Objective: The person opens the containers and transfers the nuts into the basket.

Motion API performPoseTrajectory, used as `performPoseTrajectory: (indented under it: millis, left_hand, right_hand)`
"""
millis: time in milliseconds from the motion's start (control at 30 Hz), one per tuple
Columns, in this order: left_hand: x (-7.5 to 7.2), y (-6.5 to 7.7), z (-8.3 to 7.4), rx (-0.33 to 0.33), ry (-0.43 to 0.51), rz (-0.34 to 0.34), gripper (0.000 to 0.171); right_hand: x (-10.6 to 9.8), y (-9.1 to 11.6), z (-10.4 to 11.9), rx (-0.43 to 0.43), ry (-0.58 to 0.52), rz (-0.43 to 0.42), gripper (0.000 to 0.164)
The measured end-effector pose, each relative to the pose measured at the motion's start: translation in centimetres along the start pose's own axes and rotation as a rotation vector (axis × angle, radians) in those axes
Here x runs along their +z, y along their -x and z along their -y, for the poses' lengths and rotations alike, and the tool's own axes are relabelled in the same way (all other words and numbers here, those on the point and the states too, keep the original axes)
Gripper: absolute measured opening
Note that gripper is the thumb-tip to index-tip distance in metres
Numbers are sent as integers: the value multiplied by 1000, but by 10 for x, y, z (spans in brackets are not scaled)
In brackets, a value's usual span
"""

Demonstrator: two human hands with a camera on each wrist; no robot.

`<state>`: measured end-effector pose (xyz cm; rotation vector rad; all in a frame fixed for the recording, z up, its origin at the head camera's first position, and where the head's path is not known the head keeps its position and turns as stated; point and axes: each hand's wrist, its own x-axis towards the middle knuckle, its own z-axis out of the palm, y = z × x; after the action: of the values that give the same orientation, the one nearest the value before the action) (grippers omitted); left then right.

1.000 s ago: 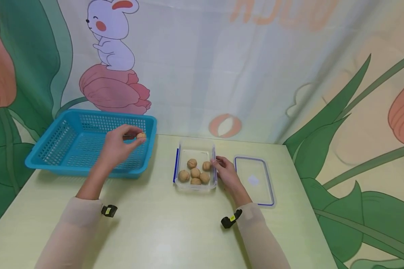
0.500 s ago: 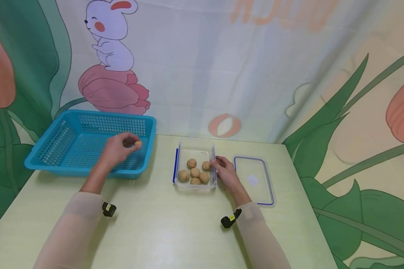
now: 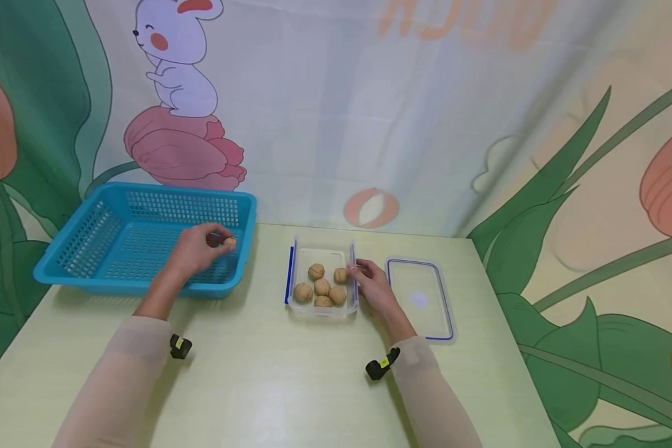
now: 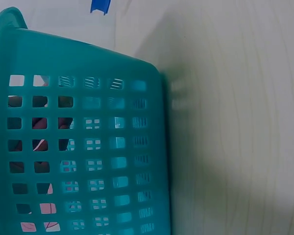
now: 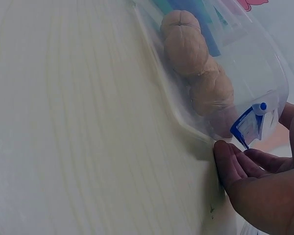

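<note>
In the head view, my left hand (image 3: 195,252) pinches a walnut (image 3: 231,242) between thumb and fingers, at the right side of the blue plastic basket (image 3: 103,285). No other walnut shows in the basket. A clear plastic food container (image 3: 307,309) stands uncovered to the right, with several walnuts (image 3: 322,287) on its bottom. My right hand (image 3: 374,289) holds the container's right wall, its thumb at the rim. The right wrist view shows this hand (image 5: 264,188) beside the blue clip (image 5: 247,127). In the left wrist view the basket wall (image 4: 88,54) mostly hides the left hand.
A clear lid (image 3: 420,274) with a blue seal lies flat right of the container. Another blue clip (image 3: 288,274) hangs along the container's left side. Behind the pale table (image 3: 269,386) hangs a printed curtain (image 3: 302,112). Both wrists carry small black cameras.
My left hand has lowered a little with the walnut, away from the basket's far right rim. The right hand stays on the container, and its walnuts have not moved.
</note>
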<state>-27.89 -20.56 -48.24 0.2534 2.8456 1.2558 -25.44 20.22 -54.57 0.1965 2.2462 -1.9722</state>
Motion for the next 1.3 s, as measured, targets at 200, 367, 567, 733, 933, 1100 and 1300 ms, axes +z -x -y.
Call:
performPoseTrajectory:
  millis: [200,367,567,733,933,1100,1300]
  left_hand:
    - [2,-3,2,-13,3,5,36]
    - [4,-5,4,-9,1,10,35]
    - [4,-5,5,-9,-6,9,33]
    - [5,-5,4,-10,-6,14,34]
    - [4,-4,3,-8,-11,37,42]
    - [3,-3,3,-8,-16,38,46]
    - [5,-4,4,-6,-9,26,45]
  right_hand:
    - [0,-1,0,8,-5,1,54]
    - [0,-1,-1,4,-12,2,54]
    - [0,-2,-2,1,-18,7,54]
    - [0,-4,-3,17,-13,0,53]
    - [0,-3,-2,17,2,-4,54]
    - [0,-2,-3,13,1,-3,53]
    - [0,-1,-4,2,-13,-12,55]
